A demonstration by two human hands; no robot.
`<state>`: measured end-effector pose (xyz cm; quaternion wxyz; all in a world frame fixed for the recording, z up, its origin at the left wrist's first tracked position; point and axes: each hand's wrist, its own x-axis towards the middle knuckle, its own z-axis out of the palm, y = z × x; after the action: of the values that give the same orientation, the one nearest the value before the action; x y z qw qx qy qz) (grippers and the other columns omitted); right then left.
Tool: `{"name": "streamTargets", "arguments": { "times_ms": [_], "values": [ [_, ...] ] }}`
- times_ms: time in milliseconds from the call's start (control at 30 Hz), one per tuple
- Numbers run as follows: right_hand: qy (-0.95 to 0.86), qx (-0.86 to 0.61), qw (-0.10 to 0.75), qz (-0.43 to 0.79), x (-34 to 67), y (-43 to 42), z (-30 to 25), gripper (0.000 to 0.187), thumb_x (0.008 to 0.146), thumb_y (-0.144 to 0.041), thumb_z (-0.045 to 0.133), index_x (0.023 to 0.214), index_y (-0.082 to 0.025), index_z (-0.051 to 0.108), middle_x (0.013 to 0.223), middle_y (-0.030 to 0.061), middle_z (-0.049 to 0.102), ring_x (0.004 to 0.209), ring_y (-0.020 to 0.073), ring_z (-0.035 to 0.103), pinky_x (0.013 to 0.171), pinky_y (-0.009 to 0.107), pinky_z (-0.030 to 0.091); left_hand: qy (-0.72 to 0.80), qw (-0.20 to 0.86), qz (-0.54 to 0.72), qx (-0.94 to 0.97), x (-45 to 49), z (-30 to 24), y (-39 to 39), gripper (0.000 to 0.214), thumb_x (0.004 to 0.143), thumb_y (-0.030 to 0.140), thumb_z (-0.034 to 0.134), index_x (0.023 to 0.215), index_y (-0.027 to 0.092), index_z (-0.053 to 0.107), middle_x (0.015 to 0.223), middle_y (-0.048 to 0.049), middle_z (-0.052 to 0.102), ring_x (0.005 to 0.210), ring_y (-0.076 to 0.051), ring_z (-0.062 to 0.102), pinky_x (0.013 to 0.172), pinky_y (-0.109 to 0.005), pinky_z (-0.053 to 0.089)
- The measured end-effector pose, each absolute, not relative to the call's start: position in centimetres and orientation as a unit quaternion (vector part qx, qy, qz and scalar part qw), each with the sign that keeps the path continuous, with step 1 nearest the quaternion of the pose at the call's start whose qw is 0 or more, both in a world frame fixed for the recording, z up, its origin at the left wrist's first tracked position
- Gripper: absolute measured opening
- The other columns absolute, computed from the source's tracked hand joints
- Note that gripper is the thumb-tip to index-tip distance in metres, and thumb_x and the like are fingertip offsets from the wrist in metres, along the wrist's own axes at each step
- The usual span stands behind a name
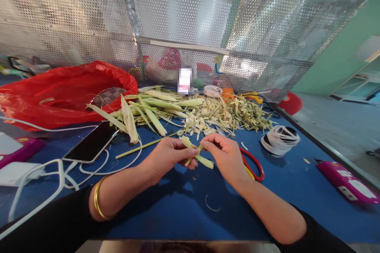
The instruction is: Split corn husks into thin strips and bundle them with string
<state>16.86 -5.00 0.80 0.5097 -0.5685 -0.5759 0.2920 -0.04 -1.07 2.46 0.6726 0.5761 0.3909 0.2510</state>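
Pale green corn husk strips are crossed or folded together between my hands, above the blue table. My left hand pinches them between thumb and fingers. From the other side, the closed fingertips of my right hand grip the upper end of a strip. Scissors with red and yellow handles lie beside my right hand, partly covered by the wrist. A thin green stalk rests left of my left hand. Beyond both hands are a heap of long husks and a pile of shredded husk pieces.
At the left are a red plastic bag, a dark-screened phone and white cables. To the right stand a spool of white ribbon and a purple power strip. A perforated metal panel borders the back.
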Motion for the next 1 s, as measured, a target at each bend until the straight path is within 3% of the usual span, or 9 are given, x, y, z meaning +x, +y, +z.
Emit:
{"name": "streamTargets", "arguments": {
  "times_ms": [100, 200, 267, 400, 600, 767, 1000],
  "values": [
    [-0.576, -0.569, 0.563, 0.167, 17.2, -5.7, 1.5, 0.013, 0.085, -0.028, 0.056, 0.089, -0.02, 0.065, 0.087, 0.0028, 0.067, 0.08, 0.0164, 0.059, 0.073, 0.027, 0.045, 0.395, 0.68, 0.312, 0.534, 0.0, 2.5, -1.0, 0.018, 0.071, 0.033, 0.071, 0.075, 0.015, 0.072, 0.074, -0.0057, 0.073, 0.068, -0.014, 0.065, 0.068, -0.024, 0.047],
    [-0.601, -0.559, 0.564, 0.089, 16.9, -6.5, 1.9, 0.014, 0.086, -0.028, 0.056, 0.077, -0.019, 0.062, 0.074, 0.0011, 0.063, 0.07, 0.0148, 0.057, 0.067, 0.025, 0.043, 0.396, 0.677, 0.367, 0.5, 0.1, 2.3, -0.9, 0.019, 0.069, 0.029, 0.074, 0.081, 0.014, 0.071, 0.084, -0.0077, 0.074, 0.075, -0.015, 0.066, 0.07, -0.023, 0.048],
    [-0.641, -0.554, 0.514, 0.133, 16.3, -6.8, 1.8, 0.019, 0.085, -0.029, 0.057, 0.069, -0.019, 0.061, 0.067, 0.0004, 0.061, 0.065, 0.0142, 0.056, 0.062, 0.025, 0.042, 0.391, 0.683, 0.39, 0.478, 0.3, 2.1, -1.0, 0.023, 0.069, 0.026, 0.074, 0.087, 0.014, 0.069, 0.083, -0.0072, 0.074, 0.075, -0.014, 0.066, 0.07, -0.022, 0.048],
    [-0.644, -0.566, 0.45, 0.249, 14.9, -6.7, 0.7, 0.016, 0.082, -0.031, 0.062, 0.073, -0.019, 0.066, 0.071, 0.001, 0.065, 0.066, 0.0142, 0.057, 0.062, 0.024, 0.044, 0.366, 0.709, 0.426, 0.427, 0.7, 1.7, -1.4, 0.036, 0.066, 0.022, 0.076, 0.099, 0.015, 0.064, 0.078, -0.0045, 0.074, 0.074, -0.014, 0.067, 0.073, -0.024, 0.049],
    [-0.572, -0.6, 0.456, 0.323, 14.4, -6.3, 0.1, 0.027, 0.08, -0.037, 0.061, 0.062, -0.017, 0.061, 0.057, -0.0005, 0.06, 0.055, 0.0126, 0.054, 0.052, 0.022, 0.04, 0.347, 0.716, 0.431, 0.425, 0.7, 1.4, -1.8, 0.036, 0.066, 0.022, 0.077, 0.098, 0.015, 0.061, 0.076, -0.0049, 0.073, 0.073, -0.015, 0.067, 0.071, -0.025, 0.05],
    [-0.561, -0.581, 0.465, 0.364, 14.5, -6.2, 0.2, 0.027, 0.082, -0.037, 0.058, 0.064, -0.016, 0.06, 0.057, -0.0003, 0.059, 0.056, 0.013, 0.055, 0.055, 0.022, 0.042, 0.345, 0.72, 0.434, 0.418, 0.8, 1.5, -1.7, 0.031, 0.071, 0.029, 0.073, 0.096, 0.013, 0.062, 0.078, -0.0066, 0.073, 0.067, -0.014, 0.066, 0.072, -0.026, 0.051],
    [-0.567, -0.582, 0.467, 0.35, 14.7, -5.9, 0.5, 0.03, 0.083, -0.039, 0.056, 0.064, -0.017, 0.059, 0.057, -0.0003, 0.057, 0.056, 0.0129, 0.052, 0.053, 0.022, 0.041, 0.361, 0.722, 0.421, 0.415, 1.0, 1.1, -1.7, 0.044, 0.073, 0.03, 0.071, 0.112, 0.013, 0.063, 0.084, -0.0064, 0.073, 0.08, -0.016, 0.066, 0.081, -0.03, 0.05]
  ]
}}
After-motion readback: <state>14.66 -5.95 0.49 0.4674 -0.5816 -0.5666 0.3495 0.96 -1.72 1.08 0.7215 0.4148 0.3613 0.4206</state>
